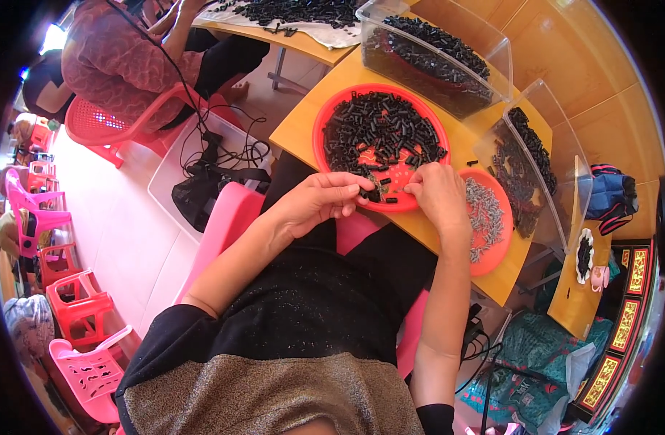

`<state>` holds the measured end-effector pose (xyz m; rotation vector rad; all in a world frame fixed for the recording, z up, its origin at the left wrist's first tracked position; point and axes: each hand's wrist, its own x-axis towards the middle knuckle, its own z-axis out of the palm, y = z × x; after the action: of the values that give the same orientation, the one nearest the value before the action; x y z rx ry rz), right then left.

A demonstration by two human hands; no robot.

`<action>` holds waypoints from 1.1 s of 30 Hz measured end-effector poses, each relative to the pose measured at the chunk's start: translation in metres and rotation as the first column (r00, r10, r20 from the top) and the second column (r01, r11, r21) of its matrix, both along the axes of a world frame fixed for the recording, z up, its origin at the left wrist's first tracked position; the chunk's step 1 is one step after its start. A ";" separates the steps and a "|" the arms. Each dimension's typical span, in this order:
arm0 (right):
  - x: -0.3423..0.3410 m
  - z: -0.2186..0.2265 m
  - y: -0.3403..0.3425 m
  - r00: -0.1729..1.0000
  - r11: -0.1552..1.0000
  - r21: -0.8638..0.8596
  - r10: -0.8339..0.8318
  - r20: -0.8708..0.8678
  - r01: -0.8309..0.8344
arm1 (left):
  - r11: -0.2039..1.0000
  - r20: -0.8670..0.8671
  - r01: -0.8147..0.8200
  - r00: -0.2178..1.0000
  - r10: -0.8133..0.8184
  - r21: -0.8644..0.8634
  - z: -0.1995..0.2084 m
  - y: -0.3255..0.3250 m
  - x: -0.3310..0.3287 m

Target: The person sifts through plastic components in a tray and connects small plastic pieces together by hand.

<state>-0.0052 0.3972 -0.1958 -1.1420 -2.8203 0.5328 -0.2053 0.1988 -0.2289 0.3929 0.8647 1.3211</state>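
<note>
Black little tube sits pinched between my left hand fingers at the red tray's near rim; right hand fingers close together, just right of it.

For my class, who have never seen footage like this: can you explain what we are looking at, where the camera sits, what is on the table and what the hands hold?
The camera is worn on a person's head and looks down, so its wide lens bends the edges. The left hand and right hand pinch small black parts at the near rim of a round red plastic tray heaped with short black tubes. Beside it lies a smaller red dish of grey metal pieces. Two clear plastic bins hold more black parts on the yellow wooden table. Another person sits on a red plastic chair.
</note>
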 end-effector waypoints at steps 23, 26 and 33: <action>-0.010 0.001 -0.090 0.379 0.640 -0.619 -0.490 -0.785 -0.456 | 0.998 0.314 -0.047 0.949 0.035 0.031 0.015 -0.005 0.014; -0.009 -0.010 -0.090 0.456 0.705 -0.584 -0.399 -0.795 -0.401 | 0.998 0.332 -0.061 0.942 0.049 0.028 0.015 -0.007 0.016; -0.008 -0.021 -0.094 0.427 0.751 -0.525 -0.354 -0.832 -0.400 | 0.998 0.334 -0.065 0.941 0.056 0.018 0.011 -0.007 0.017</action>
<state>-0.0129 0.3036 -0.2171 -0.4785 -1.6162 1.6685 -0.1879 0.1920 -0.2176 0.1573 0.5772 1.4087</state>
